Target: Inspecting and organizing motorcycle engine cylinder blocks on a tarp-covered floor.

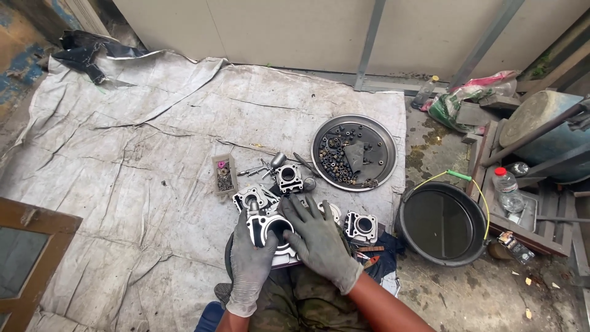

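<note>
The gloved left hand (251, 261) grips the finned grey metal engine cylinder (270, 232) on the lap at six o'clock, while the right hand (319, 241) lies fingers-spread across it, best pressed flat to steady it, the round metal tray (384, 132) at one o'clock.

The right hand (319, 243) hides much of the engine cylinder (270, 237); the wooden frame (27, 258) at eight o'clock is cut off.
</note>
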